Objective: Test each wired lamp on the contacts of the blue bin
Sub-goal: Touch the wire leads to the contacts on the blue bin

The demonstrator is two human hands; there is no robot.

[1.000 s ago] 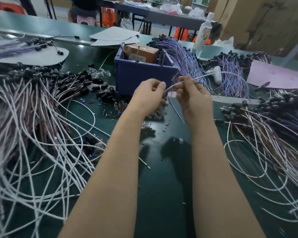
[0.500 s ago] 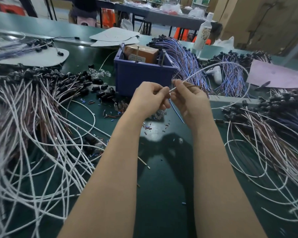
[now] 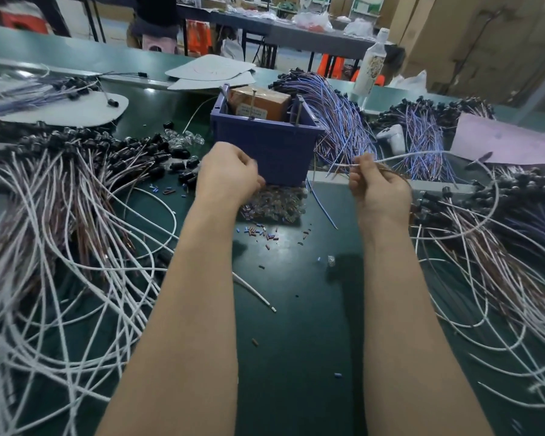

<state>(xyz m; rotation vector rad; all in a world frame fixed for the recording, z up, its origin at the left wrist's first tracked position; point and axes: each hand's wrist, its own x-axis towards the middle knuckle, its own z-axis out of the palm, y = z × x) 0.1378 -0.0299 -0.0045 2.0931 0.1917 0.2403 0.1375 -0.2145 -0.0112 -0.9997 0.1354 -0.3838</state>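
Hands pulled apart, right hand (image 3: 379, 187) pinching the white wire (image 3: 422, 154), probably readying it for the blue bin (image 3: 265, 146); couldn't tell if the left hand (image 3: 230, 174), fingers curled, held anything.

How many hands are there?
2. The left hand is in front of the blue bin; the right hand, further right, pinches a white wire. None seems hidden.
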